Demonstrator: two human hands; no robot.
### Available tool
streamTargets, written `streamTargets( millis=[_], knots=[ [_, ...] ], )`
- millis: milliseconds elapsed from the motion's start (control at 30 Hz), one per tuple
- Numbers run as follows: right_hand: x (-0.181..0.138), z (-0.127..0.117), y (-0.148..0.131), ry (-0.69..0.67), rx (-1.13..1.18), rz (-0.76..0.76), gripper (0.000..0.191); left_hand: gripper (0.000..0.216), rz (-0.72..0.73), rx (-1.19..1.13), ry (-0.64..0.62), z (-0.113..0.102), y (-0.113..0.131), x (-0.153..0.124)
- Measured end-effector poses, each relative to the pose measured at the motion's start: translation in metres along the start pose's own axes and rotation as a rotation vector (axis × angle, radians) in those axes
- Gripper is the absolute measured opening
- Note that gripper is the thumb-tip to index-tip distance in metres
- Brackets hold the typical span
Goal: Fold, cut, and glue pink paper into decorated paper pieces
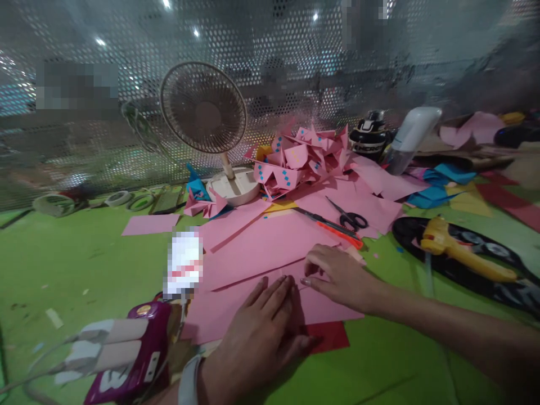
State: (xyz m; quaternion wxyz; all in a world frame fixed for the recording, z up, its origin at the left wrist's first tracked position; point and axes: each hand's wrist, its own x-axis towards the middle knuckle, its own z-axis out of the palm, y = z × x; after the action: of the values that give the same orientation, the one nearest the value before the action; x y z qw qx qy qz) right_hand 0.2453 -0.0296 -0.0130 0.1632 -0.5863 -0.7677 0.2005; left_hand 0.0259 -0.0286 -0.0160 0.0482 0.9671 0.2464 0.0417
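Note:
My left hand point(257, 334) lies flat, fingers stretched out, on a pink paper sheet point(219, 312) near the front of the green table point(84, 264). My right hand point(337, 275) rests on the same sheet just to the right, fingers extended and pressing along a fold line at the sheet's upper edge. More pink sheets point(261, 247) lie beneath and behind it. A red sheet point(331, 336) shows from under the pink one.
A small desk fan point(205, 121) stands at the back. A pile of folded pink paper pieces point(304, 157), scissors point(350, 216), an orange-handled cutter point(337, 230), a yellow glue gun point(459, 250) on a black tray, tape rolls point(118, 198) and a purple power strip point(135, 351) surround the sheets.

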Motion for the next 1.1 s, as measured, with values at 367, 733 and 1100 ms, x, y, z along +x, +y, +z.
streamTargets(
  millis=[367,733,1100],
  knots=[
    [0.009,-0.022,0.021,-0.276,0.345,-0.124,0.016,0.079,0.007,-0.014,-0.004,-0.003,0.003,-0.001],
    [0.02,-0.03,-0.004,-0.446,0.479,0.298,0.017,0.08,-0.029,-0.078,0.057,0.004,0.003,-0.001],
    [0.039,-0.012,-0.004,-0.72,0.62,0.414,0.03,0.08,-0.021,-0.096,0.056,0.004,0.002,0.0]
  ],
)
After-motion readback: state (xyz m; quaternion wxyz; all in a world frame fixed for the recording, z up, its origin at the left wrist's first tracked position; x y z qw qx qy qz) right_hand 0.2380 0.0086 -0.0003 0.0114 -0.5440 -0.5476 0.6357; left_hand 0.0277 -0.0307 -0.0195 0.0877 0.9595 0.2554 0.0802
